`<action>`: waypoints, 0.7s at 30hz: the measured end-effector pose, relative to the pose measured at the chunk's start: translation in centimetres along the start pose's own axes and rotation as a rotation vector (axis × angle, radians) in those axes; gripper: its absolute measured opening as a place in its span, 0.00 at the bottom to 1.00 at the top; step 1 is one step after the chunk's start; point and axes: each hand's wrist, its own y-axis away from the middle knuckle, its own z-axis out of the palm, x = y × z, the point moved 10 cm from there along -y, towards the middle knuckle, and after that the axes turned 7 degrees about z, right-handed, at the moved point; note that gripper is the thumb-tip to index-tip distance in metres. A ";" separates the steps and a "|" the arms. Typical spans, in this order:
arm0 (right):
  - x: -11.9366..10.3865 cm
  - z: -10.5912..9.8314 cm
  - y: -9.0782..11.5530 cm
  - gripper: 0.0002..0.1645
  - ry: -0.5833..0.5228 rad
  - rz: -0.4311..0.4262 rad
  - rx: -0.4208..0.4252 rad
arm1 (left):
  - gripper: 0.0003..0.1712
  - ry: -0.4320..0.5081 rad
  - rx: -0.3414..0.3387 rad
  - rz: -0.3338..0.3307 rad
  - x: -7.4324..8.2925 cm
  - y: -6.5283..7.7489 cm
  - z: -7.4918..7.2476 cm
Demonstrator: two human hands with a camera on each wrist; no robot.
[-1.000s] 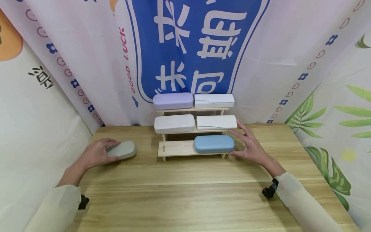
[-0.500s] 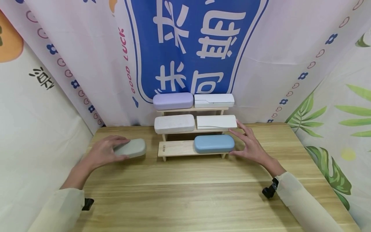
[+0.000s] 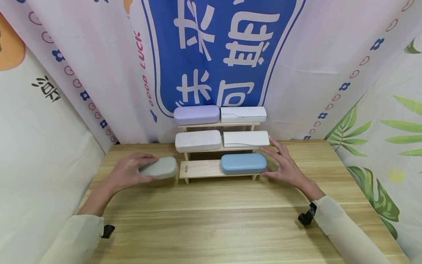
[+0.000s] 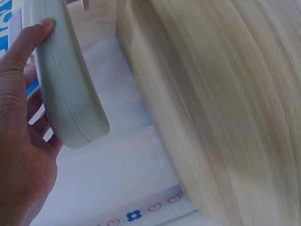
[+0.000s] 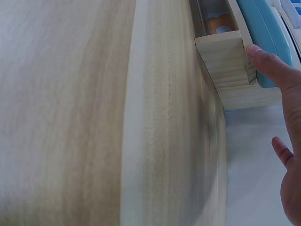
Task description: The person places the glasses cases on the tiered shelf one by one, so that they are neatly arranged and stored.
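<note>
My left hand (image 3: 129, 172) grips a grey-green glasses case (image 3: 161, 167), thumb on the near side and fingers on the far side. In the left wrist view the case (image 4: 70, 84) is raised off the table, its seam facing the camera. Its front end is close to the left end of a three-tier wooden display stand (image 3: 201, 169). At the stand's right end my right hand (image 3: 286, 169) is spread, with the thumb at the bottom tier's front corner and the fingers reaching the middle tier. A blue glasses case (image 3: 244, 164) lies on the bottom tier's right half, beside that hand.
On the middle tier lie a pale grey case (image 3: 198, 141) and a white case (image 3: 246, 139). The top tier bears a lilac case (image 3: 196, 115) and another white case (image 3: 243, 114). Printed curtains (image 3: 313, 73) hang behind and beside the wooden table (image 3: 211, 227).
My left hand has carried the grey-green glasses case to the right, up close to the stand's left end. The right hand and the stand have stayed in place.
</note>
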 end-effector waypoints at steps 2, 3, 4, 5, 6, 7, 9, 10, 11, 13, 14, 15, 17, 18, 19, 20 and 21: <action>0.0 0.0 0.0 0.63 0.001 0.000 0.000 | 0.38 0.002 0.007 0.016 0.4 -0.2 0.1; 0.0 0.0 0.0 0.63 0.002 0.001 0.000 | 0.38 0.005 0.014 0.025 0.6 -0.3 0.2; 0.1 0.0 -0.1 0.63 0.004 0.002 0.000 | 0.38 0.008 0.021 0.033 0.8 -0.4 0.2; 0.1 0.0 -0.1 0.62 0.003 0.003 0.000 | 0.37 0.010 0.029 0.041 1.1 -0.5 0.2; 0.1 0.0 -0.1 0.62 0.002 0.003 0.000 | 0.37 0.013 0.036 0.048 1.3 -0.7 0.2; 0.0 0.0 -0.1 0.62 0.002 0.002 0.000 | 0.37 0.017 0.041 0.054 1.5 -0.8 0.3; 0.0 0.0 0.0 0.62 0.000 0.000 0.001 | 0.37 0.025 0.047 0.062 1.8 -1.0 0.4; 0.0 0.0 0.0 0.62 0.002 -0.002 0.001 | 0.38 0.028 0.046 0.067 2.0 -1.1 0.6; 0.0 0.0 0.0 0.63 0.003 -0.001 -0.001 | 0.38 0.031 0.047 0.072 2.1 -1.2 0.8; 0.1 0.1 0.0 0.63 0.012 0.001 -0.006 | 0.38 0.038 0.048 0.083 2.4 -1.4 1.2; 0.1 0.1 0.0 0.63 0.016 0.004 -0.009 | 0.38 0.043 0.051 0.089 2.6 -1.5 1.3; 0.1 0.1 0.0 0.64 0.019 0.007 -0.013 | 0.38 0.047 0.054 0.096 2.8 -1.6 1.4; 0.2 0.2 0.0 0.63 0.028 0.012 -0.020 | 0.38 0.052 0.065 0.108 3.1 -1.8 1.5; 0.2 0.2 0.0 0.63 0.029 0.012 -0.023 | 0.38 0.053 0.069 0.114 3.3 -1.9 1.5; 0.2 0.2 0.0 0.63 0.030 0.014 -0.025 | 0.38 0.055 0.075 0.119 3.5 -2.0 1.5; 0.2 0.2 0.0 0.63 0.030 0.014 -0.025 | 0.39 0.053 0.079 0.124 3.7 -2.1 1.4; 0.2 0.2 0.0 0.63 0.032 0.014 -0.025 | 0.39 0.049 0.084 0.129 3.8 -2.2 1.4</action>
